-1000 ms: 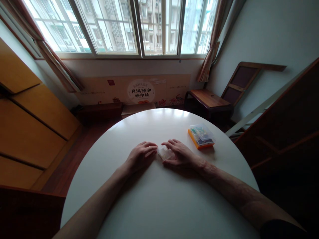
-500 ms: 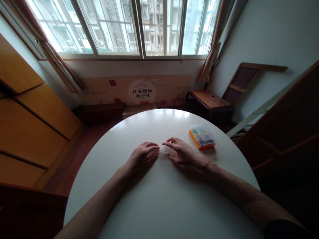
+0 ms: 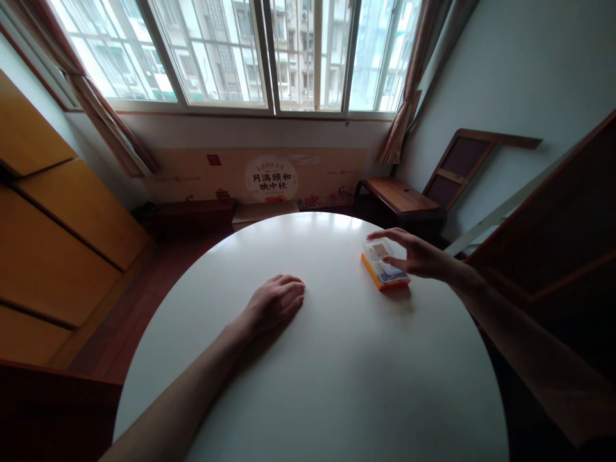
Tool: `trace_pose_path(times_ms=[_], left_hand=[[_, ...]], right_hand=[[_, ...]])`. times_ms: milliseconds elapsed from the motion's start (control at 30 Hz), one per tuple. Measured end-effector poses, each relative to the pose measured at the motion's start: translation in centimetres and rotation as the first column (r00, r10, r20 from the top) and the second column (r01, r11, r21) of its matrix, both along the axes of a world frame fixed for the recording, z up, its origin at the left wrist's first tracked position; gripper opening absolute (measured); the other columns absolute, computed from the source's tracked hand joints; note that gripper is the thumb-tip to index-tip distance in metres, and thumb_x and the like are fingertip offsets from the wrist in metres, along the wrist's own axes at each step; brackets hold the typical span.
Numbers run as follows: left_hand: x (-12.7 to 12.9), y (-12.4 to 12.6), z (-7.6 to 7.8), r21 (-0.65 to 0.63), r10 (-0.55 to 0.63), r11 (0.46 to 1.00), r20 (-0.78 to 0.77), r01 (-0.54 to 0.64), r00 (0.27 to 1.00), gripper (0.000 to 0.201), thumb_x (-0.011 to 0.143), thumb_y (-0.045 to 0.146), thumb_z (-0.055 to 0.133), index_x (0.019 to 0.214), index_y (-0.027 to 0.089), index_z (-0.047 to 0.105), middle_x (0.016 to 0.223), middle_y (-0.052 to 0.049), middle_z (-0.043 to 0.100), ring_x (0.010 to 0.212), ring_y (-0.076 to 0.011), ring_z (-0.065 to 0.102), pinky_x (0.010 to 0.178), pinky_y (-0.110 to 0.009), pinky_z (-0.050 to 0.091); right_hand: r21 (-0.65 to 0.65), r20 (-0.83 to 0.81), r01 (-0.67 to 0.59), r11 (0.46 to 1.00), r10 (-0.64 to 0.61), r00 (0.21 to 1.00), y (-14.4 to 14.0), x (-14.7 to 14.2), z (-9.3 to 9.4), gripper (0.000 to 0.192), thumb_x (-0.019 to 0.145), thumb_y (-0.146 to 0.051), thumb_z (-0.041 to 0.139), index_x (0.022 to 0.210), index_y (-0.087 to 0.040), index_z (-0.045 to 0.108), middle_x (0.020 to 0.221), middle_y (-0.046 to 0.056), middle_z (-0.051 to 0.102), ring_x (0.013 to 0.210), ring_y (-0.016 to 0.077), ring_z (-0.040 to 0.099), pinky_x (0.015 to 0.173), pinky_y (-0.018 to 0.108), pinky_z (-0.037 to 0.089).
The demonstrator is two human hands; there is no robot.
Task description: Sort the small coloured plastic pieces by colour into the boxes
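Observation:
On the white round table [image 3: 337,359], my left hand [image 3: 278,298] rests left of the middle with its fingers curled together, and I see nothing in them. My right hand [image 3: 407,250] is over at the right, thumb and fingers spanning a small clear plastic box [image 3: 379,249] that shows a beige patch. This box sits at the top of an orange case [image 3: 373,274] with other clear, dark-filled parts beside it. Whether the small box rests fully on the case is hard to make out.
A low wooden stool or chair seat [image 3: 402,194] stands past the table's far right edge. Cardboard boxes [image 3: 264,212] lie on the floor below the printed wall panel [image 3: 327,173]. Yellow cabinets [image 3: 72,224] are at the left.
My right hand has moved from the table's middle, beside my left hand, out to the orange case, carrying the small translucent thing. My left hand stays in place, its fingers more closed.

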State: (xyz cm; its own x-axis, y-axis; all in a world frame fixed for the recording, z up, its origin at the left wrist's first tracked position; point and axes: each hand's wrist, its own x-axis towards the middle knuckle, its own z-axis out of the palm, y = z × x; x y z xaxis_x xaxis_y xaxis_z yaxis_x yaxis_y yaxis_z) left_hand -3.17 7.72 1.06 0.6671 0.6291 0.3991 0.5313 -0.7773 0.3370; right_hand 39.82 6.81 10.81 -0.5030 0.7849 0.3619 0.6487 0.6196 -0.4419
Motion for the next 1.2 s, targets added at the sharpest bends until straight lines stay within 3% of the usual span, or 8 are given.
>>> trace_pose_path(times_ms=[100,233,867,933,1033,1133,1200], left_hand=[[-0.1,0.0,-0.1,-0.006,0.002,1.0,-0.002,-0.002,1.0,0.022,0.107,0.037,0.064,0.121,0.027,0.077,0.129,-0.007,0.078,0.115,-0.0253,0.073,0.1,-0.04,0.062],[-0.3,0.0,-0.3,-0.002,-0.002,1.0,-0.004,0.002,1.0,0.023,0.107,0.037,0.063,0.122,0.027,0.077,0.13,-0.007,0.078,0.116,-0.0252,0.072,0.1,-0.04,0.062],[-0.1,-0.2,0.1,-0.021,-0.003,1.0,-0.009,0.003,1.0,0.022,0.107,0.038,0.063,0.121,0.028,0.077,0.131,-0.007,0.077,0.117,-0.0256,0.072,0.101,-0.04,0.061],[-0.1,-0.2,0.1,-0.019,-0.001,1.0,-0.014,0.001,1.0,0.022,0.107,0.038,0.063,0.12,0.027,0.077,0.13,-0.007,0.077,0.117,-0.0258,0.072,0.1,-0.04,0.062],[0.0,-0.2,0.0,0.024,0.016,1.0,-0.034,-0.015,0.999,0.022,0.107,0.037,0.062,0.12,0.026,0.076,0.132,-0.008,0.077,0.116,-0.0269,0.073,0.102,-0.044,0.061],[0.4,-0.6,0.1,0.12,0.074,0.991,-0.072,-0.065,0.995,0.025,0.107,0.034,0.061,0.125,0.025,0.076,0.144,-0.011,0.072,0.124,-0.0306,0.071,0.111,-0.052,0.057],[0.8,-1.1,0.3,0.154,0.115,0.983,-0.1,-0.099,0.988,0.03,0.106,0.033,0.062,0.133,0.024,0.073,0.153,-0.012,0.067,0.131,-0.0329,0.068,0.116,-0.055,0.054]], right_hand=[[-0.048,0.043,0.059,0.997,-0.057,0.997,0.8,3.6,-0.5,0.056,0.096,-0.035,0.07,0.152,-0.03,0.063,0.146,0.009,0.069,0.138,0.0315,0.066,0.127,0.054,0.047],[-0.11,0.093,0.091,0.99,-0.081,0.992,1.4,5.6,-1.6,0.056,0.096,-0.038,0.069,0.151,-0.03,0.064,0.144,0.009,0.07,0.135,0.0307,0.068,0.126,0.055,0.048],[-0.169,0.021,0.094,0.981,-0.091,0.996,1.2,5.5,-2.3,0.061,0.096,-0.053,0.072,0.15,-0.027,0.065,0.147,0.011,0.07,0.136,0.0319,0.069,0.124,0.053,0.051],[-0.132,0.014,0.097,0.986,-0.096,0.995,1.0,5.3,-1.9,0.062,0.094,-0.054,0.074,0.15,-0.028,0.064,0.15,0.01,0.069,0.14,0.0333,0.066,0.127,0.056,0.049],[0.037,-0.046,0.13,0.991,-0.128,0.991,-0.3,3.9,-0.8,0.056,0.097,-0.05,0.073,0.148,-0.03,0.064,0.156,0.01,0.064,0.149,0.036,0.058,0.131,0.062,0.041],[0.218,-0.135,0.202,0.955,-0.176,0.975,-2.8,0.6,-0.4,0.044,0.101,-0.039,0.068,0.144,-0.03,0.066,0.155,0.01,0.065,0.148,0.0381,0.057,0.13,0.065,0.042],[0.255,-0.139,0.158,0.954,-0.126,0.982,-4.6,-2.2,-1.3,0.038,0.103,-0.035,0.064,0.141,-0.031,0.067,0.151,0.01,0.068,0.145,0.0375,0.061,0.126,0.064,0.048]])
